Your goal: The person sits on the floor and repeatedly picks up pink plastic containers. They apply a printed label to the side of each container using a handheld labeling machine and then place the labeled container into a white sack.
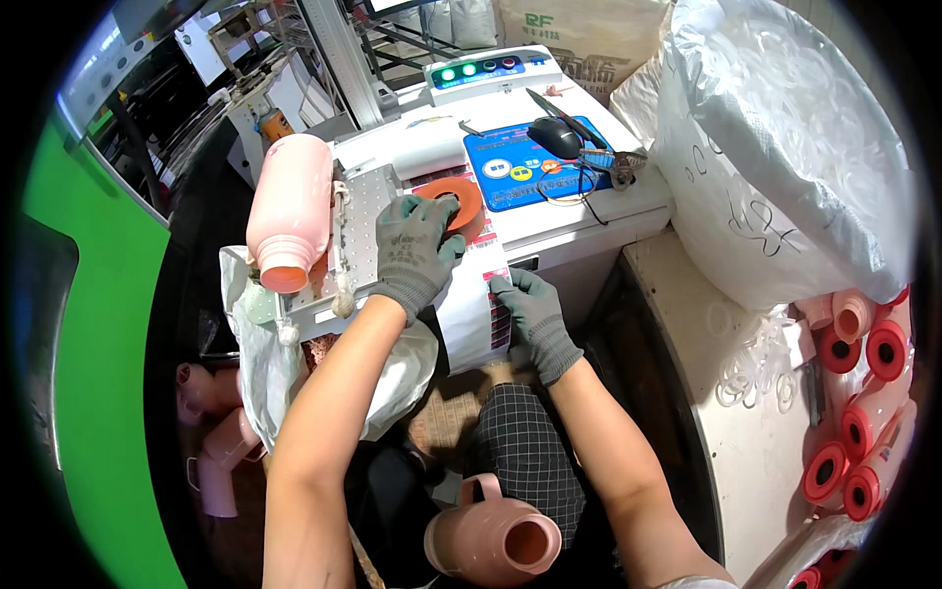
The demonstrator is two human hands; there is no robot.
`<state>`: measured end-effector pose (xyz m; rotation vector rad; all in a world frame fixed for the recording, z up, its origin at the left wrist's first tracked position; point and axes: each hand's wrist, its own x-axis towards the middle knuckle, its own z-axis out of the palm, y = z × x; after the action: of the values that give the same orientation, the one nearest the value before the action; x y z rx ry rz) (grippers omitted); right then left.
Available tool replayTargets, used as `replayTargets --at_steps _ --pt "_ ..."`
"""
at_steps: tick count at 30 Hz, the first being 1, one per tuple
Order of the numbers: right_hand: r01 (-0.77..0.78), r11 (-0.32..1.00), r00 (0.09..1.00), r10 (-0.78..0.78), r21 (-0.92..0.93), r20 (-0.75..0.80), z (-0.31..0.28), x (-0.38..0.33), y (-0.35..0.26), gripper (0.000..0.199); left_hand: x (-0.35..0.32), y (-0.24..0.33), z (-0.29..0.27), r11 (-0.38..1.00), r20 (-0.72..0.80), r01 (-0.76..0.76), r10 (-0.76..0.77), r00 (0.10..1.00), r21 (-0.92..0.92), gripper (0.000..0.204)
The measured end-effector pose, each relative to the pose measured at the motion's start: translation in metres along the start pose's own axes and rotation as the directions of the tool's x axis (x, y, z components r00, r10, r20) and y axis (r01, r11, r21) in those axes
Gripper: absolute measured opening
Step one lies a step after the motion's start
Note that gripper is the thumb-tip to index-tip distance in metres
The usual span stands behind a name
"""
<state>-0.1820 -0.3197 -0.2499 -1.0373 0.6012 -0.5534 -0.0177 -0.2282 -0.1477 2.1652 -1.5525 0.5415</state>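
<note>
Both my hands wear grey-green gloves. My left hand (417,245) curls its fingers over an orange-red ring-shaped roll (469,204), which lies on a printed label sheet (473,304) at the front of the white machine. The sheet hangs over the machine's near edge. My right hand (535,312) pinches the sheet's right edge, its thumb and fingers closed there. Left of my left hand, a pink bottle-shaped shell (292,206) lies on a perforated metal plate (368,221), its neck toward me. A pink jug with a handle (486,545) rests at my lap.
A blue mat (510,187) holds a black mouse (555,137) and scissors-like tools. Behind stands a control box (491,74) with green lights. At right are a large white sack (756,236) of clear rings and several pink bottles (863,422). A white bag (265,344) hangs at left.
</note>
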Motion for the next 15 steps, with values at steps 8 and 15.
replayTargets --at_steps 8,15 --pt "0.006 1.000 0.999 -0.006 0.010 0.037 0.005 -0.027 0.009 0.032 -0.016 0.006 -0.001 0.995 -0.180 -0.098 0.097 0.979 0.003 0.041" --pt "0.121 0.991 0.992 -0.119 -0.061 0.030 0.010 -0.019 0.003 0.026 -0.060 0.036 0.005 0.988 -0.152 -0.074 0.053 0.987 -0.133 0.022"
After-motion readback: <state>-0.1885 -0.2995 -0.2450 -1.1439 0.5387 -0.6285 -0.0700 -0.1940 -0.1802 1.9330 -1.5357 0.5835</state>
